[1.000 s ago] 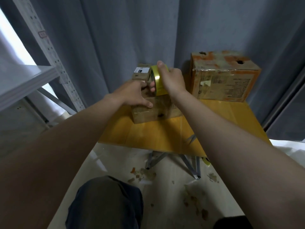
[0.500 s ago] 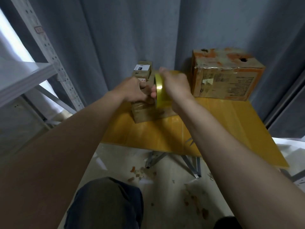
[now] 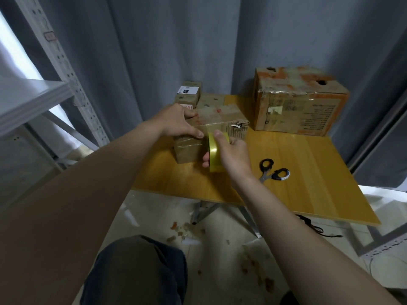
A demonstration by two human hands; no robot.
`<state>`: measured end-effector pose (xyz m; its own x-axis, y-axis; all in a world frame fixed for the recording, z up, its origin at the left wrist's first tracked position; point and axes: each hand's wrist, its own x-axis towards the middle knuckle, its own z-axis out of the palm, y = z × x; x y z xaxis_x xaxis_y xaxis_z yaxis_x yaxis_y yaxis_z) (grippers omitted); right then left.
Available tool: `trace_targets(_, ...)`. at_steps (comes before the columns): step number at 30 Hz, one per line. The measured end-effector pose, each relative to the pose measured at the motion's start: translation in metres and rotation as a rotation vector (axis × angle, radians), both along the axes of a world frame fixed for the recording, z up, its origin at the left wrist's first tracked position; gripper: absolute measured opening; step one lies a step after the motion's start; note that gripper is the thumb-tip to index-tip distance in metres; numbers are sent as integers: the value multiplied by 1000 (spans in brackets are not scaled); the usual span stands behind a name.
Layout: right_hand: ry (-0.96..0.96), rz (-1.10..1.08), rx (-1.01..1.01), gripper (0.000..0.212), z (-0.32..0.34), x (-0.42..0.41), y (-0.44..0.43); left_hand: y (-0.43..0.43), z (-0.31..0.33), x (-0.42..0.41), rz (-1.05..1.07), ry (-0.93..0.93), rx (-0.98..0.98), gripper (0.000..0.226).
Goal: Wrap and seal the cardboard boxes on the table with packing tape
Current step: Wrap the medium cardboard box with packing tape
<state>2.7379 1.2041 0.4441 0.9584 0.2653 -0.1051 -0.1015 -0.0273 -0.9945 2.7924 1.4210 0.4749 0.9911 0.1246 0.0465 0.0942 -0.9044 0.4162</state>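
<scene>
The tape roll is now lower than a second ago, at the front face of the small cardboard box, which stands at the left rear of the bench. The right hand grips the roll with curled fingers. The left hand lies spread on the box top, its thumb pressing the tape. Scissors lie near on the right, and bare bench reaches to the front edge.

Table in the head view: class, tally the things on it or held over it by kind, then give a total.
Cardboard boxes: 3 plain to see
Tape roll: 1
Scissors: 1
Total: 5
</scene>
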Motion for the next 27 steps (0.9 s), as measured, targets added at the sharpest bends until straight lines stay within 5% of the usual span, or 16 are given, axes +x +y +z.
trace_targets(9,-152,51,71,25,47,-19,-23,-2,35,-9,-78,196,-122,64)
trace_targets(14,-208,46,170,24,75,-15,-18,-4,45,-16,-86,261,-157,64)
trace_targets(17,-215,39,143,24,80,2,-5,-4,41,-14,18,190,-239,68)
trace_targets(22,-170,-7,23,26,74,36,16,-15,19,-3,64,66,-119,29)
trace_targets(24,-158,-65,-9,30,71,47,19,-17,20,-4,-30,76,-119,36)
trace_targets(27,-177,-83,-3,36,68,54,22,-15,25,-11,-264,299,-121,83)
